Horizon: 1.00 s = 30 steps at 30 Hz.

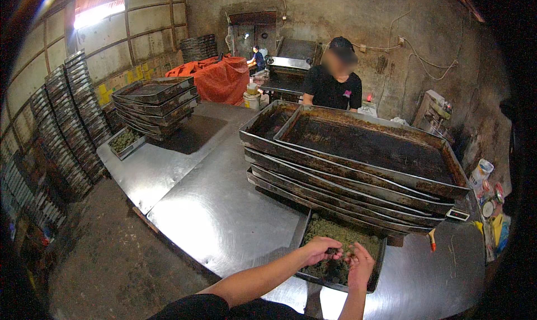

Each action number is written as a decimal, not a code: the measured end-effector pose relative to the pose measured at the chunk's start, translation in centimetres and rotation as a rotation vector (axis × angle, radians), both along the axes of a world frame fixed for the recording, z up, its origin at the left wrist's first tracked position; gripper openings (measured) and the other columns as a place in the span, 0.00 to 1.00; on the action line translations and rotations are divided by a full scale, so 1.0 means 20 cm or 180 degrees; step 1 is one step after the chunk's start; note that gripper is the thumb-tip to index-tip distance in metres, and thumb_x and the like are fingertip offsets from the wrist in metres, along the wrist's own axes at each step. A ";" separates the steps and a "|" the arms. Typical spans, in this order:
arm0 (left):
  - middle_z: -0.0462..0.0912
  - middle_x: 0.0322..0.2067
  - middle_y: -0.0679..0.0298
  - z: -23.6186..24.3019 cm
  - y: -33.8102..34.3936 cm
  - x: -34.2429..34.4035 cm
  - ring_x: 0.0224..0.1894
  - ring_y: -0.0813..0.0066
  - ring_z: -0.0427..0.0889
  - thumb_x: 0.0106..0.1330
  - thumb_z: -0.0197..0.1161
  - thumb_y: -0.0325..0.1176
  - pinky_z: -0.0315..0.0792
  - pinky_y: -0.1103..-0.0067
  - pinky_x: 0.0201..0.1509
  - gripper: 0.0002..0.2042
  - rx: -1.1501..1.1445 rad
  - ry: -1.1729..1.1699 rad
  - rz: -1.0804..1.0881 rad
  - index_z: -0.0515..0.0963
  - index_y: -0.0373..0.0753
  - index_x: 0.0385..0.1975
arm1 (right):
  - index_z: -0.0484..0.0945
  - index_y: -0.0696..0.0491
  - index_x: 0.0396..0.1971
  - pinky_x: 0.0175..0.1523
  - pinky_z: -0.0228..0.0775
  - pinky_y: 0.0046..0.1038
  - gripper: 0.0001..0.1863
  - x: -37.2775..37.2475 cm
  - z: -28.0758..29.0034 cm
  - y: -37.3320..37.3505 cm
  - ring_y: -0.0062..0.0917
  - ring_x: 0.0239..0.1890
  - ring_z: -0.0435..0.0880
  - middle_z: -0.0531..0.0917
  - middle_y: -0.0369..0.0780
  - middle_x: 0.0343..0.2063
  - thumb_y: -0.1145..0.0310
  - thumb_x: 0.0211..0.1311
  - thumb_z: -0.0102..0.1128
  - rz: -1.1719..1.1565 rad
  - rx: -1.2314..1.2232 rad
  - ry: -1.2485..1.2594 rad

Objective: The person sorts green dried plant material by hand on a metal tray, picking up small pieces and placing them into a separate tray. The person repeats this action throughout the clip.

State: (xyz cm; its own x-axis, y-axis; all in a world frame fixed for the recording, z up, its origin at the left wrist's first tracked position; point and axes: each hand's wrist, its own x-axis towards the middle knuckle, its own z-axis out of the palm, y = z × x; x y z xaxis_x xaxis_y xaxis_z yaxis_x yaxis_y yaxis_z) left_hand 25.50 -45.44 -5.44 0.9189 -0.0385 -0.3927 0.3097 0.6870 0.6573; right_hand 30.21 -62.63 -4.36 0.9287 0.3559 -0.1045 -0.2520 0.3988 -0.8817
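Observation:
Over a metal tray (316, 227) of crumbly greenish material, low centre-right in the head view, my left hand (323, 251) has its fingers closed on a small dark clump (333, 252). Just to its right, my right hand (359, 263) has curled fingers near the clump, with blurred greenish bits at the fingertips; what it grips is too small to name. The tray lies on the steel table (224, 216), partly under a tall stack of blackened baking trays (352, 169) that hides its back part.
A person (331, 85) in black stands behind the stack; another (257, 58) works farther back. More stacked trays (154, 105) and a tray of greenish pieces (124, 141) are at the table's left. A red-handled brush (432, 239) lies right. Tray piles (78, 119) line the left wall.

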 end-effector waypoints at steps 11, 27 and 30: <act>0.70 0.19 0.70 -0.02 0.02 -0.04 0.17 0.83 0.65 0.60 0.59 0.59 0.54 0.85 0.16 0.22 0.0260 0.0660 0.0254 0.70 0.43 0.23 | 0.71 0.52 0.34 0.20 0.56 0.22 0.15 0.03 -0.04 -0.02 0.19 0.14 0.62 0.73 0.37 0.22 0.55 0.63 0.51 -0.0104 0.0310 0.1335; 0.75 0.20 0.64 0.10 0.05 -0.12 0.18 0.77 0.73 0.67 0.48 0.58 0.66 0.84 0.17 0.23 -0.0515 0.0384 0.0856 0.72 0.42 0.26 | 0.65 0.48 0.18 0.14 0.48 0.21 0.22 0.00 0.05 0.02 0.17 0.11 0.60 0.65 0.32 0.12 0.47 0.64 0.52 -0.0596 -0.0007 0.0830; 0.78 0.32 0.61 0.11 0.13 -0.19 0.32 0.73 0.78 0.68 0.50 0.53 0.73 0.83 0.31 0.20 -0.0219 -0.0124 0.0478 0.75 0.41 0.40 | 0.68 0.49 0.27 0.17 0.54 0.18 0.17 0.02 0.02 0.00 0.18 0.17 0.67 0.70 0.35 0.18 0.51 0.64 0.53 -0.0330 -0.0170 0.0704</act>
State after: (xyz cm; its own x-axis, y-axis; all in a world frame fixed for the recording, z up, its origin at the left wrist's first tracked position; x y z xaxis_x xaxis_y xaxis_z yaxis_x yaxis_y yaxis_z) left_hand 21.69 -42.89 -3.26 0.9309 0.0748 -0.3577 0.1753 0.7674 0.6167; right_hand 30.69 -62.71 -3.88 0.9124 0.2484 -0.3254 -0.4014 0.3870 -0.8301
